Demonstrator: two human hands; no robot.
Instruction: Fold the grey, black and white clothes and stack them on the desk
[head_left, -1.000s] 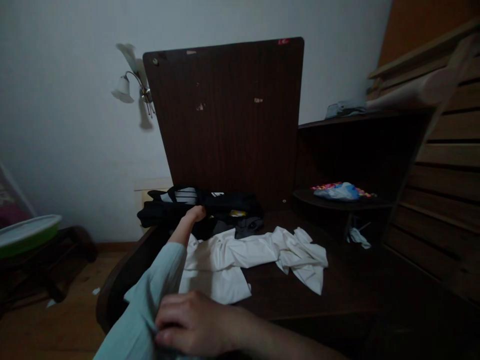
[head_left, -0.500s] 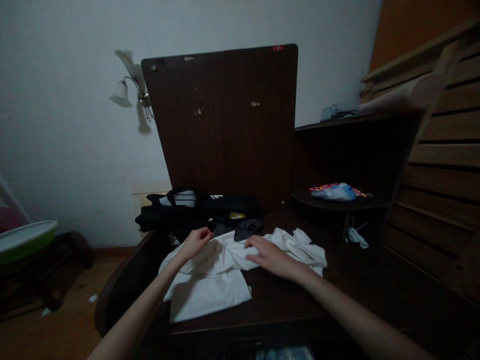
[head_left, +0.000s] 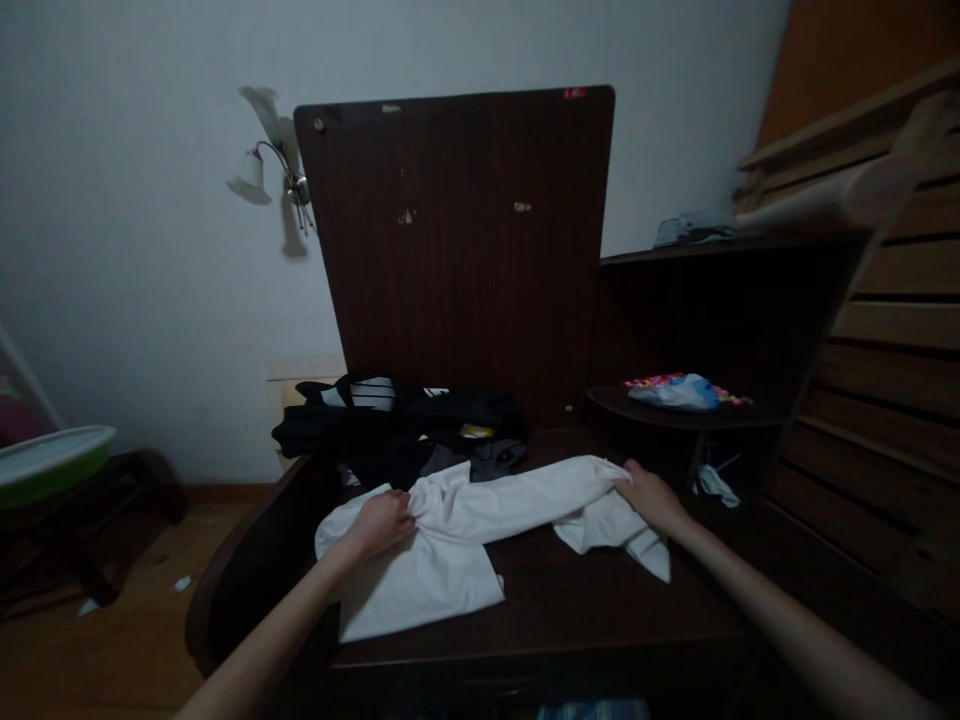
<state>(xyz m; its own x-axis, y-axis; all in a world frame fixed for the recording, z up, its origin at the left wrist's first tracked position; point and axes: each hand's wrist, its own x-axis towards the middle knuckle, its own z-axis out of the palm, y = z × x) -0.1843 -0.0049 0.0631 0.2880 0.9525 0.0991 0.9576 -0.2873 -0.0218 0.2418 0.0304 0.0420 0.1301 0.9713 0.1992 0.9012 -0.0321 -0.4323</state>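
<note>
A white cloth garment [head_left: 431, 580] lies across the dark wooden top, its left part fairly flat and its right part bunched into a band. My left hand [head_left: 384, 520] is closed on a gathered fold near the garment's middle left. At the far right end, my right hand [head_left: 652, 497] grips the cloth, holding that end slightly raised; a loose corner hangs below it. The stretch between my hands is drawn fairly taut. Whether the garment is a shirt I cannot tell. Just behind it lies a pile of dark clothes [head_left: 405, 425].
Behind the clothes stands an upright dark board [head_left: 465, 240]. On the right, a corner shelf [head_left: 765, 412] carries a plastic bag [head_left: 679, 392]. Wooden slats [head_left: 892, 380] lean farther right. A green basin [head_left: 60, 470] rests on a stool at the left. A wall lamp [head_left: 251, 180] hangs behind.
My right hand has moved right and taken hold of the garment's end, stretching it out. My left hand has lowered slightly and closed on a fold.
</note>
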